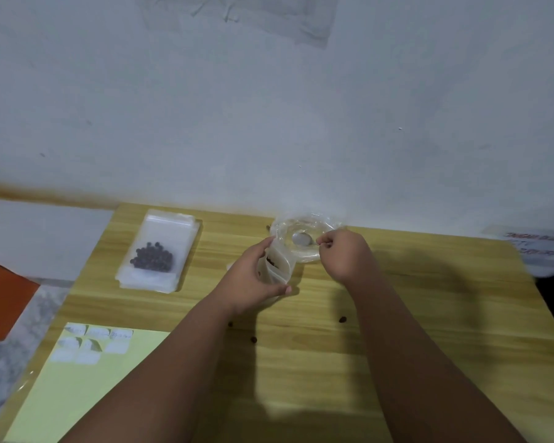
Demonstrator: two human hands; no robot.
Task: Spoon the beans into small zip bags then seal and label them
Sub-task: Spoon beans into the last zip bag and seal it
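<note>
My left hand (250,279) curls round the small zip bag (279,266) and holds it open, with a few beans (272,260) inside. My right hand (346,254) pinches the spoon (301,239), which sits in the clear bowl (301,220) just far and right of the bag. I think the spoon must come near and left.

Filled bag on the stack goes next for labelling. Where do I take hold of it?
Pinch the bag by its flat, empty top strip at the far end, coming from above. The beans bulge in the near half, and it lies flat on the stack, so a low side grab may lift spares.
</note>
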